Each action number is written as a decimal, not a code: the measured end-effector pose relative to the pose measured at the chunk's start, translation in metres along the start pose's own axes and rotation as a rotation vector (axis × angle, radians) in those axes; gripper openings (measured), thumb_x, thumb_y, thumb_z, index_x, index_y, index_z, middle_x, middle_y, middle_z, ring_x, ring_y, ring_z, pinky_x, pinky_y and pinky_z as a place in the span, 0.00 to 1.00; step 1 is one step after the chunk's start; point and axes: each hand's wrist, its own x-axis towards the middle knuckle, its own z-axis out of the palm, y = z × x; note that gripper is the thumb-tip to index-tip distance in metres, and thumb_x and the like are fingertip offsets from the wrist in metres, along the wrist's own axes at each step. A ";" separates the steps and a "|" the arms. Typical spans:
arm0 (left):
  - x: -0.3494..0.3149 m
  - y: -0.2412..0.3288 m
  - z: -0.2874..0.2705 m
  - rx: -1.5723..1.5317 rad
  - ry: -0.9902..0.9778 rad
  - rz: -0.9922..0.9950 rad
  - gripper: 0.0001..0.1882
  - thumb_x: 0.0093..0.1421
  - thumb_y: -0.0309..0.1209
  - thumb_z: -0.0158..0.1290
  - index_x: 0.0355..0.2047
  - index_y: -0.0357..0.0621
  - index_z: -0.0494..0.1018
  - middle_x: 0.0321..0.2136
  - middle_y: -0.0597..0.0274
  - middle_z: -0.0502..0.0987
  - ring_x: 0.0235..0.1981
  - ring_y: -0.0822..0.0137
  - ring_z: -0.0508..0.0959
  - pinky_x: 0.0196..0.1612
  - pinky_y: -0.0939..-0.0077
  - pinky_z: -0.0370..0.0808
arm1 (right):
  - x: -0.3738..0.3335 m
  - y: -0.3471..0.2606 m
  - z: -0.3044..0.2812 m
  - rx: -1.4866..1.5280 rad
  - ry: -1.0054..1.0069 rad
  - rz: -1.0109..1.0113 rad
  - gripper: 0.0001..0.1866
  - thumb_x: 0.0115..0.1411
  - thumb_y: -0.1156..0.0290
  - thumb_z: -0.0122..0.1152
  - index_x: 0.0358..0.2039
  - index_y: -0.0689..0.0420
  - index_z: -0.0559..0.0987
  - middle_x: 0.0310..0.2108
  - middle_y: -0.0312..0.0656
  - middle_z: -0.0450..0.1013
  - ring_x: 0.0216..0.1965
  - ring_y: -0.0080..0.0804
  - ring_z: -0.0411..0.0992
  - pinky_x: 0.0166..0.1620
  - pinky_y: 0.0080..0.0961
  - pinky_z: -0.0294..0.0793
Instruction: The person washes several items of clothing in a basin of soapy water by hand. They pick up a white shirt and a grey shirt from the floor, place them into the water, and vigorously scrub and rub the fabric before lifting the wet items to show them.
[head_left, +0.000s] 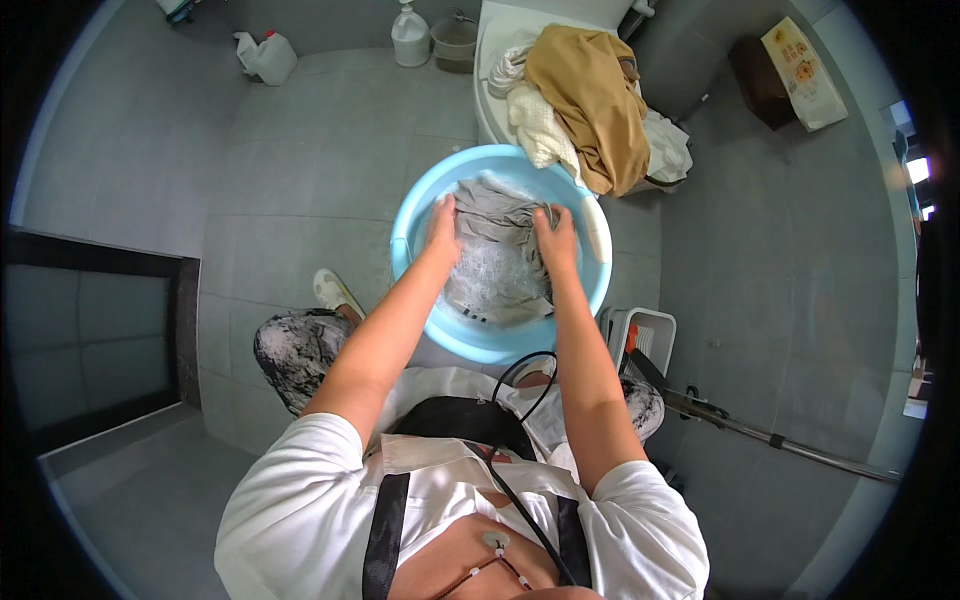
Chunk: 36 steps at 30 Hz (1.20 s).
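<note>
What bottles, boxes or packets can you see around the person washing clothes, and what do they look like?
White jug: on the floor at the top left, squarish with a handle and a red cap.
White bottle: on the floor at the top middle, round, beside a grey bucket.
Flat packet: at the top right, leaning on a dark brown box, cream with orange pictures.
No screens or signs show.

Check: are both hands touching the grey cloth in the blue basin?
Touching. The head view shows the left hand and right hand pressed onto the grey cloth inside the blue basin, fingers sunk into its folds.
</note>
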 end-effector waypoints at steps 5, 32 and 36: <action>-0.026 -0.009 0.018 0.182 0.070 0.026 0.24 0.52 0.38 0.49 0.49 0.50 0.60 0.48 0.58 0.63 0.49 0.61 0.62 0.47 0.60 0.60 | -0.030 -0.019 0.012 -0.544 -0.327 -0.033 0.22 0.48 0.62 0.54 0.46 0.52 0.68 0.43 0.52 0.66 0.48 0.48 0.63 0.48 0.37 0.64; -0.078 -0.002 0.048 -0.159 -0.418 -0.123 0.15 0.54 0.42 0.50 0.34 0.44 0.68 0.27 0.68 0.68 0.30 0.70 0.69 0.36 0.75 0.68 | -0.083 -0.095 -0.009 0.079 -0.226 -0.334 0.13 0.46 0.64 0.59 0.32 0.54 0.74 0.32 0.49 0.70 0.32 0.48 0.69 0.35 0.36 0.67; -0.082 -0.011 0.054 -0.160 -0.279 -0.052 0.16 0.54 0.44 0.50 0.34 0.45 0.68 0.27 0.66 0.69 0.28 0.69 0.70 0.35 0.74 0.68 | -0.072 -0.083 0.001 -0.056 0.007 -0.300 0.13 0.50 0.60 0.53 0.27 0.58 0.73 0.28 0.53 0.70 0.30 0.53 0.68 0.33 0.41 0.66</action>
